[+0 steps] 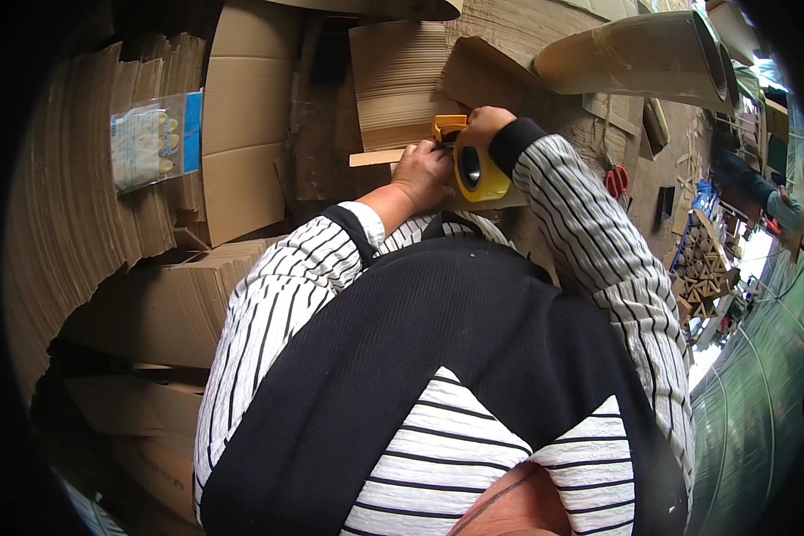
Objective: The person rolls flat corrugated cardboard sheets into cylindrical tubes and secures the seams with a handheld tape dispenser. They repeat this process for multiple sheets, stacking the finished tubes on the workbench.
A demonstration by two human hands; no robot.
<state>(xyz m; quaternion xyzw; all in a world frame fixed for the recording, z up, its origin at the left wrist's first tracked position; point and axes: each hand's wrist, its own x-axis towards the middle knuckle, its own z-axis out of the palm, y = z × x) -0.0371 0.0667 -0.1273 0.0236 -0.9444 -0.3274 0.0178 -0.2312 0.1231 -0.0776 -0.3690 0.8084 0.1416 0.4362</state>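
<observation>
My right hand (489, 125) is closed around an orange tape dispenser (450, 121) that carries a big roll of yellow tape (495, 185). Just left of it, my left hand (422, 175) has its fingers bent together on the end of a narrow cardboard strip (375, 158). The strip sticks out to the left from under those fingers. Both hands are close together in front of my body, the left fingertips right by the front of the dispenser. Beyond them lies a stack of cut cardboard pieces (398, 76), and a loose brown cardboard flap (487, 73) rests beside it.
Tall stacks of cardboard sheets (71, 170) stand at the left, with a plastic bag of gloves (156, 143) on them. A large cardboard tube (634, 58) lies at the far right. Red-handled scissors (615, 181) are right of my forearm. Another person (782, 207) is at the right edge.
</observation>
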